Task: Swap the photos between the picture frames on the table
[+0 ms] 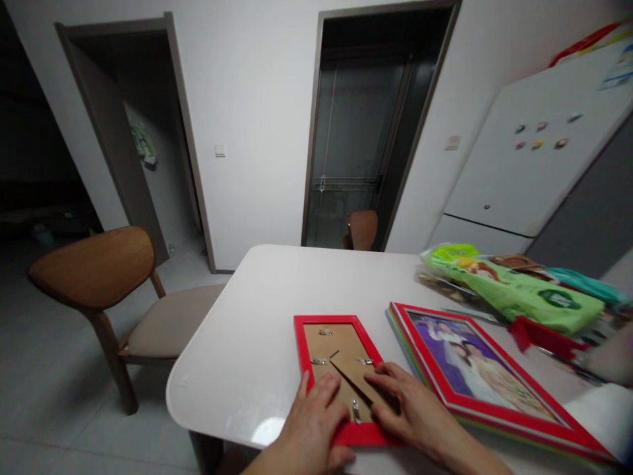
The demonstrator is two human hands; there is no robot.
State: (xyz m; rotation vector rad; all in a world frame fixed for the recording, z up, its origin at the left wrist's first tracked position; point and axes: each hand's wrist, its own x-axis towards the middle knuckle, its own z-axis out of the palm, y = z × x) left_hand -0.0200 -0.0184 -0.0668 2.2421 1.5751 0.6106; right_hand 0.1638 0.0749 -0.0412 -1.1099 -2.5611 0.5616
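A small red picture frame (316, 330) lies face down on the white table (257, 316), its brown backing board and metal clips showing. My left hand (311, 429) rests on the frame's near left corner, fingers flat on the backing. My right hand (410, 406) lies on the near right part, fingers stretched over the backing beside a thin dark stand strip (349, 381). Neither hand holds anything.
A stack of larger red frames (489, 376) with a photo on top lies to the right. Green snack bags (514, 290) sit behind it. A wooden chair (113, 290) stands left of the table. A white fridge (539, 152) stands at the right.
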